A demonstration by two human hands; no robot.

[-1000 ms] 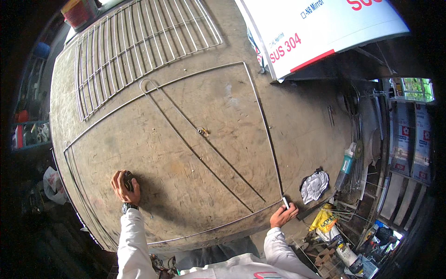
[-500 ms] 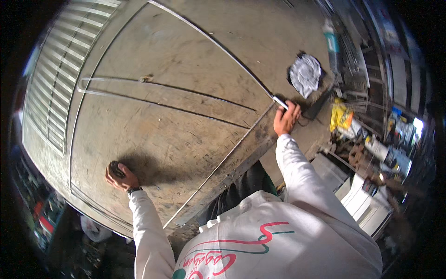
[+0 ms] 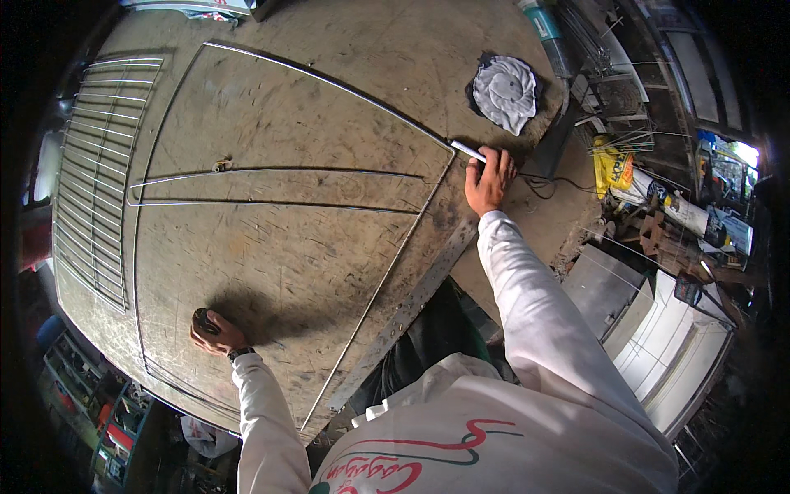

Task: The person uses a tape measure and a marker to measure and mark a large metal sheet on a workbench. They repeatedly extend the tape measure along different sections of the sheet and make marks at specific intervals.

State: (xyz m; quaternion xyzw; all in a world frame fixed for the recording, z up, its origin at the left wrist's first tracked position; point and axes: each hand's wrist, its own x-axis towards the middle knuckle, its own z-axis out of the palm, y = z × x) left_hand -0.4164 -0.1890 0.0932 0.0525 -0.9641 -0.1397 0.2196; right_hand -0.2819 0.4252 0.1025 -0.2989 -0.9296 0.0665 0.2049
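Observation:
A large rectangular frame of thin metal rod (image 3: 325, 77) lies flat on the worn work table (image 3: 271, 247). At its right corner, my right hand (image 3: 491, 183) has its fingers closed around a white marker-like stick (image 3: 467, 151), whose far end reaches the corner. My left hand (image 3: 224, 333) rests low on the table's left side, wrapped around a black rounded thing (image 3: 206, 319) that looks like a tape measure. Between the hands, a long narrow U-shaped rod (image 3: 280, 170) lies across the frame, its bend at the left side.
A barred metal rack (image 3: 103, 177) lies at the far left. A crumpled grey-white cloth (image 3: 504, 92) sits beyond my right hand, near a teal-capped cylinder (image 3: 543, 29). A dark cord (image 3: 539, 188), a yellow bag (image 3: 611, 165) and white panels (image 3: 658, 354) are at the right.
The view has shifted, showing more of the table's far side and the rack. Both hands keep their holds, and the rods lie as before.

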